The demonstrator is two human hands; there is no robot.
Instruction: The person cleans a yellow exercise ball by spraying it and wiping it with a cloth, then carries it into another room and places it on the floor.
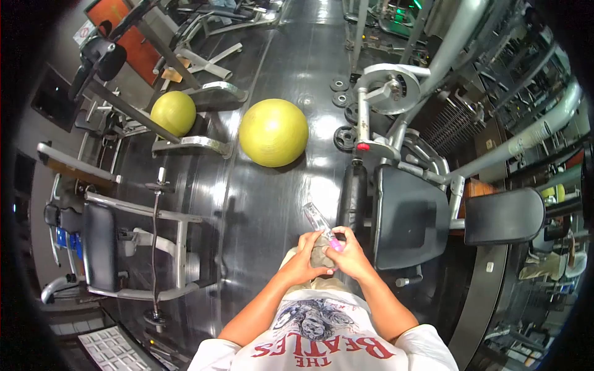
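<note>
In front of my waist, my left hand (302,260) curls around a crumpled grey-brown cloth (322,256). My right hand (351,255) is closed on a clear bottle (317,218) with a pink part near my fingers. The bottle's transparent end points forward and a little left, over the floor. Both hands nearly touch, with the cloth between them. My fingers hide part of the bottle and the cloth.
Two yellow exercise balls (273,133) rest on the shiny black floor (247,229) ahead. A padded machine seat (411,216) is close on my right. On the left stands a bench (101,247) with a curved barbell (155,247). Weight plates (345,138) lie by the right-hand machine.
</note>
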